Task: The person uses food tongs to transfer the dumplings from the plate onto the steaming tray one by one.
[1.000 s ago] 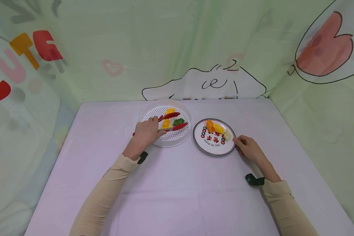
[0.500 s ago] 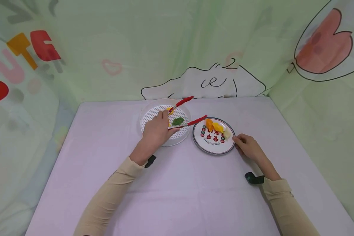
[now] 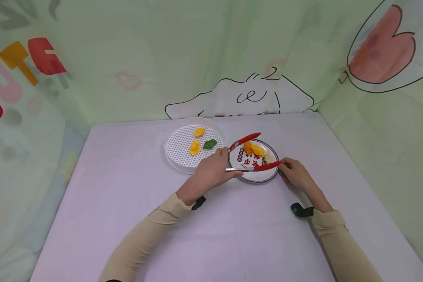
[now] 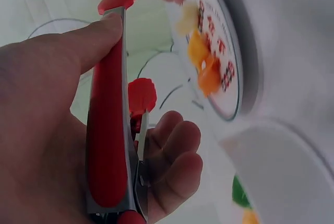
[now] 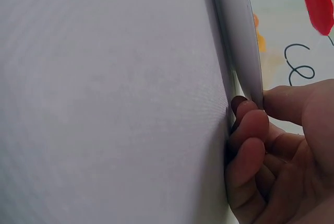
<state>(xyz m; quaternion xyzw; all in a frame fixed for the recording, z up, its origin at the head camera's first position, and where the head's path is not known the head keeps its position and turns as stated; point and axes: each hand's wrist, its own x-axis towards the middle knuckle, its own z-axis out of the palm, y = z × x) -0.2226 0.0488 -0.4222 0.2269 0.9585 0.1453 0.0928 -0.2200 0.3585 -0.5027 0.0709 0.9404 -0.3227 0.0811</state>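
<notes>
My left hand [image 3: 213, 169] grips a pair of tongs [image 3: 266, 166] with red tips and metal arms. The tongs are spread wide above the round white plate [image 3: 258, 177], nothing held between their tips. In the left wrist view, thumb and fingers wrap the red-padded tongs [image 4: 107, 130]. On the plate lie an orange piece [image 3: 248, 147], a yellow piece [image 3: 258, 150] and a pale piece [image 3: 269, 158], of a kind I cannot tell. My right hand [image 3: 297, 174] pinches the plate's right rim; the right wrist view shows the plate [image 5: 241, 31] edge-on between thumb and fingers.
Left of the plate sits a round white perforated tray [image 3: 176, 150]. In it are two yellow pieces, one at the back [image 3: 199, 132] and one nearer [image 3: 195, 148], plus a green piece [image 3: 209, 144]. A pale cloth covers the table [image 3: 211, 243]; printed curtains [image 3: 155, 58] hang behind.
My left hand has carried the tongs from over the perforated tray rightward to above the plate, and their arms have spread wider. The right hand stays on the plate's rim.
</notes>
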